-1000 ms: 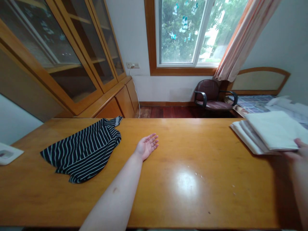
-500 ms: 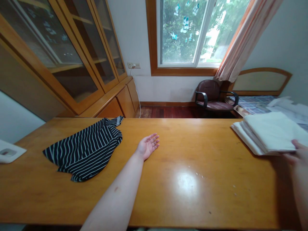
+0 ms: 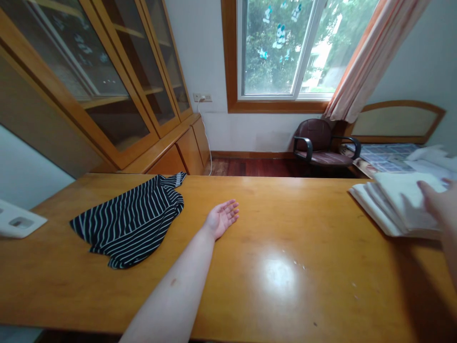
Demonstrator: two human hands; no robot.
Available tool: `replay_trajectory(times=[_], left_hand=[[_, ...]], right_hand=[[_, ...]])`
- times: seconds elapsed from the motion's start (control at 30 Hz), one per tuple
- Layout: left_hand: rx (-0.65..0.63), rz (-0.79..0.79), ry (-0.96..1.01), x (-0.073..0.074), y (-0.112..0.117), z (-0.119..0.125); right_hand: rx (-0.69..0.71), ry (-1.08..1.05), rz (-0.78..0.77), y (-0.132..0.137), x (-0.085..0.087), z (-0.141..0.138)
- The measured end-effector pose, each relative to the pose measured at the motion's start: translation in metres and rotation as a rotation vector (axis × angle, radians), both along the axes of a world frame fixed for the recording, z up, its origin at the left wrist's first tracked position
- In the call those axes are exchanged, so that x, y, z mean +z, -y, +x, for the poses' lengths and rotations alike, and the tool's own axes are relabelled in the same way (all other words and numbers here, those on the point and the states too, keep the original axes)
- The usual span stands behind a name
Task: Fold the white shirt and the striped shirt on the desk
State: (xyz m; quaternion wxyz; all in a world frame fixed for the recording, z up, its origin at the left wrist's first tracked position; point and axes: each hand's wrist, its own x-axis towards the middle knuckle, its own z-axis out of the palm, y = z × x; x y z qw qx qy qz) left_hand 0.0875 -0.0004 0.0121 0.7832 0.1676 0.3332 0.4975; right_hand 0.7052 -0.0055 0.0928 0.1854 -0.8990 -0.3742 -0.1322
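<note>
My left hand [image 3: 222, 218] lies palm up on the wooden table [image 3: 271, 267], fingers stretched out and holding nothing. A crumpled black-and-white striped shirt [image 3: 133, 220] rests on the table to its left, a hand's width away. At the right edge my right hand [image 3: 438, 203] hovers over a stack of folded white cloths [image 3: 394, 205], blurred by motion, its fingers only partly visible.
A white object [image 3: 17, 220] sits at the table's left edge. Glass-door wooden cabinets [image 3: 107, 90] line the left wall. Beyond the table stand a dark red armchair [image 3: 319, 143], a bed [image 3: 389, 155] and a window with a curtain [image 3: 367, 57].
My right hand has risen from the near edge of the white stack to above it. The view has shifted slightly left. My left hand has stayed put.
</note>
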Motion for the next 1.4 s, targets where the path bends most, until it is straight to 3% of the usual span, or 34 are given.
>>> replay_trajectory(times=[0.13,0.33,0.43,0.73,1.07,1.17,1.23,1.33,1.4], left_hand=[[-0.002,-0.007,0.008,0.0,-0.001,-0.001],[-0.005,-0.011,0.006,0.001,-0.001,-0.001],[-0.014,-0.005,-0.008,0.001,-0.001,0.0],[-0.021,-0.001,-0.024,-0.001,-0.003,0.002],[-0.001,0.018,-0.1,-0.003,-0.002,0.007],[0.006,0.018,-0.095,-0.006,-0.002,0.007],[0.009,0.018,-0.099,-0.006,-0.002,0.007],[0.013,0.015,-0.114,-0.004,-0.001,0.008],[0.016,0.016,-0.126,-0.002,0.0,0.008]], right_hand=[[0.011,-0.266,-0.038,-0.032,0.006,-0.006],[0.019,-0.307,-0.118,-0.031,-0.031,-0.027],[0.006,-0.286,-0.116,-0.029,-0.038,-0.03],[-0.002,-0.33,-0.122,-0.035,-0.038,-0.029],[-0.022,-0.086,-0.235,-0.037,-0.025,-0.063],[0.106,0.112,-0.209,-0.048,-0.017,-0.092],[0.24,0.105,-0.162,-0.051,-0.012,-0.128],[0.374,-0.315,-0.283,-0.045,-0.016,-0.199],[0.527,-0.596,-0.425,-0.033,-0.028,-0.249]])
